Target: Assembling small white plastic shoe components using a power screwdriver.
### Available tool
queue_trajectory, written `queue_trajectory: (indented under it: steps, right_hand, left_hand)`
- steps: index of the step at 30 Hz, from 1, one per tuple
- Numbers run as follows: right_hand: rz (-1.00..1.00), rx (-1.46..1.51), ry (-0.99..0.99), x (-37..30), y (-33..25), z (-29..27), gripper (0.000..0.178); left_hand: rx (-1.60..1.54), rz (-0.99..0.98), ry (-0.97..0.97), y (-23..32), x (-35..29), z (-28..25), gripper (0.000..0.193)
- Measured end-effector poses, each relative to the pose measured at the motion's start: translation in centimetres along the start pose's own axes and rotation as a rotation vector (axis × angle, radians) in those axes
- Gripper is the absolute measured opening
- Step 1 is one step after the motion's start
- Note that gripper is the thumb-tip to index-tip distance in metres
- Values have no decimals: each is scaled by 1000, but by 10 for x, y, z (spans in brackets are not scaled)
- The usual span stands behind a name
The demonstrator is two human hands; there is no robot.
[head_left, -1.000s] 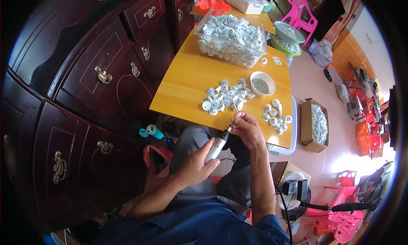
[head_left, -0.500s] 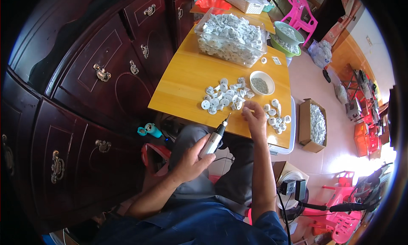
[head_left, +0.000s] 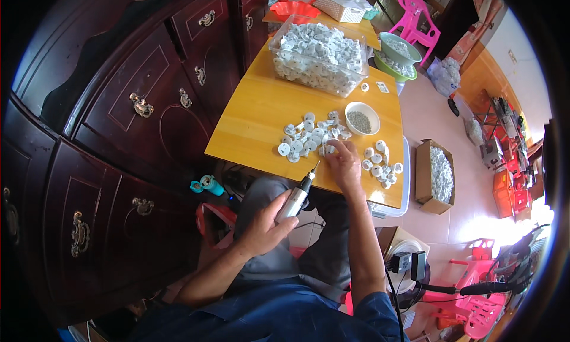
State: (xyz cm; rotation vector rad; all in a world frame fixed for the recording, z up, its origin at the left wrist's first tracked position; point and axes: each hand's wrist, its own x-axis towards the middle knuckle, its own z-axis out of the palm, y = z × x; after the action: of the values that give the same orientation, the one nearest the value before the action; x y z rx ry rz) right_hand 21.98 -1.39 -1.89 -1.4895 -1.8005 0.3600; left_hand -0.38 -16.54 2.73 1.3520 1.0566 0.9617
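Note:
My left hand [head_left: 267, 229] is wrapped round a silver and black electric screwdriver [head_left: 295, 202], its thin bit tilted up toward the table edge. At the near edge of a loose pile of small white plastic parts [head_left: 309, 137], my right hand [head_left: 345, 165] has its thumb and forefinger bent round one white part [head_left: 330, 148], partly hidden by the fingers. Just beyond that hand stands a white bowl [head_left: 375, 117] of small grey metal pieces, apparently screws. A second, smaller group of white parts [head_left: 382, 167] lies to the right of my right hand.
A clear plastic bin [head_left: 320, 73] heaped with white parts stands at the table's [head_left: 243, 125] far side. Dark wooden cabinets [head_left: 133, 104] line the left. On the floor at right are a cardboard box [head_left: 426, 181] of white parts and a pink chair [head_left: 409, 21].
My right hand has moved a little left and away from me, onto the edge of the larger pile. The left hand keeps the screwdriver in nearly the same place.

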Motion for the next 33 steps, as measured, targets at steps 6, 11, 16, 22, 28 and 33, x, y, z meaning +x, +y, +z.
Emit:
queue_trajectory:
  steps: [6,11,16,22,28,33]
  right_hand:
    - [30,-74,33,-1,-1,2,18]
    - [177,369,-2,-16,-4,-2,16]
    - [349,645,-135,-39,-16,-1,24]
    - [392,850,-127,-47,-21,4,27]
    - [384,830,-144,-48,-17,7,28]
    - [387,782,-164,-48,-17,7,28]
  left_hand:
    - [-11,0,-20,-3,-1,0,56]
    - [-9,55,-14,-4,-2,2,57]
    - [44,-59,-21,-5,-3,2,58]
    - [116,-72,-50,-6,-2,2,60]
    - [140,-84,-36,-11,-1,3,60]
    - [122,-67,-34,-8,0,2,60]
